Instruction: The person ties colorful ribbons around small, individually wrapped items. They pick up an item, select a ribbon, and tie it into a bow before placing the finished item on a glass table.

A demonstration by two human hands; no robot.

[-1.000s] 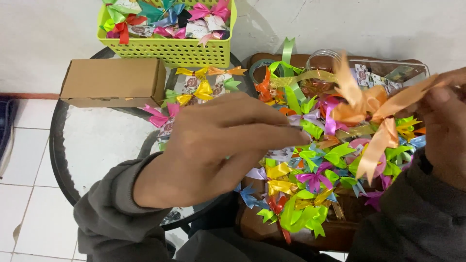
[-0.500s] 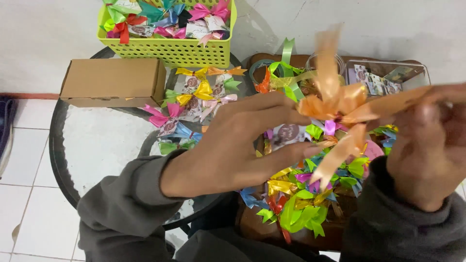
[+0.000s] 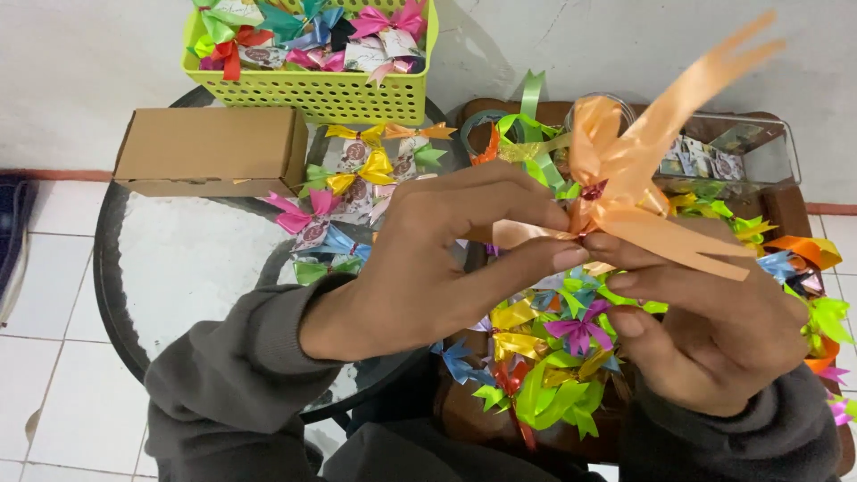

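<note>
Hands: left hand (image 3: 446, 259), right hand (image 3: 714, 330) pinch orange ribbon bow (image 3: 625, 192); tail tips blurred.

Soft, even daylight fills my view, bright with no harsh glare. My left hand (image 3: 446, 259) throws a faint shadow on the glass table (image 3: 178, 268) toward seven o'clock. The orange ribbon bow (image 3: 625, 205) blurs at its tails near one o'clock; the rest stays fairly sharp.

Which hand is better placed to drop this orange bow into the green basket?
Left, probably. The left hand is on the side of the green basket; the right hand sits farther away. Both pinch the orange bow.
</note>
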